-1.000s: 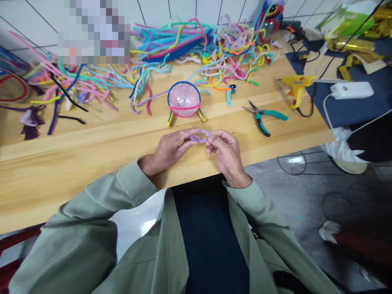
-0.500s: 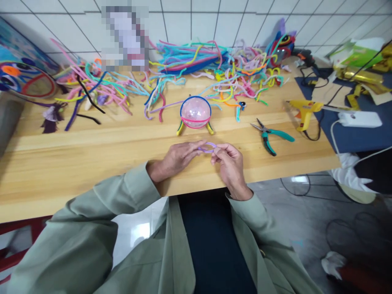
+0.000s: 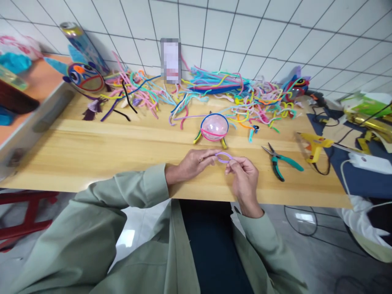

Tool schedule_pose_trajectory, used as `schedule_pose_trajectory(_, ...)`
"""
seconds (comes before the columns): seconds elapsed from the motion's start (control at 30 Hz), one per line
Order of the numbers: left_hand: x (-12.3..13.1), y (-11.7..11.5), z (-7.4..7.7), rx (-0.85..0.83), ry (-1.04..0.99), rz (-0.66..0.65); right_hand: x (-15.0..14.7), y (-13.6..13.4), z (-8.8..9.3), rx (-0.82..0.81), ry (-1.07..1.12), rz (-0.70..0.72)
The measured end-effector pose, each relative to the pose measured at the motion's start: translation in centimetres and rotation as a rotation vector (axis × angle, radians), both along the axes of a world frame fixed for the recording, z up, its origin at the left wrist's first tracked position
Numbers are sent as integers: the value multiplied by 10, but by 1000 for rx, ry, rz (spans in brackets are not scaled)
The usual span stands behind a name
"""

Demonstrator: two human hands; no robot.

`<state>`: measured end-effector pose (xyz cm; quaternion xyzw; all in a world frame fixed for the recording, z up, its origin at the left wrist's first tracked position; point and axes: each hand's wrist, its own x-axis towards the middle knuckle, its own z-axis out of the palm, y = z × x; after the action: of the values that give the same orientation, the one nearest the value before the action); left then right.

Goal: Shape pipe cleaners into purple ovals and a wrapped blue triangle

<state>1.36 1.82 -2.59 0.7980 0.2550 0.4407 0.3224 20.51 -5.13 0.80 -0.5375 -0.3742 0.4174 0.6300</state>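
Little has moved since the earlier frames: the loop [image 3: 223, 154] is still pinched between both hands just above the near edge of the tabletop [image 3: 92, 151], and only the view has been raised, so that more of the tiled wall [image 3: 245, 36] is seen. The left hand [image 3: 192, 163] is closed on the left end of the purple loop with thumb and fingers; the right hand [image 3: 245, 179] is closed on its right end in the same way. The loop is held flat and low over the wood; whether it touches the wood cannot be told. Just behind it, toward the middle of the tabletop, a pink ball [image 3: 214, 127] is stood on yellow legs and is ringed in blue and pink. To the right of the hands, pliers [image 3: 280, 161] with teal grips are laid flat, and a yellow glue gun [image 3: 315, 145] is set near the right edge. Along the far edge, against the wall, a tangle of pipe cleaners [image 3: 214, 92] in many colours is spread. At the far left corner a can [image 3: 81, 41] is leaned on the wall.
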Motion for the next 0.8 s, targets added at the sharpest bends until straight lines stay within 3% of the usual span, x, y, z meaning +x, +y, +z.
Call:
schedule_pose_trajectory(0.23,-18,-2,35,-232,-68,-13,-7,2,4,238,-574,-23)
schedule_pose_trajectory(0.4,-42,1,29,-459,-189,-58,-27,19,10,520,-924,30)
schedule_pose_trajectory(0.67,-53,-3,11,-677,-301,-123,-30,27,-5,653,-1056,109)
schedule_pose_trajectory(0.8,-53,-7,14,-712,-271,-132,-25,29,-5,584,-875,156)
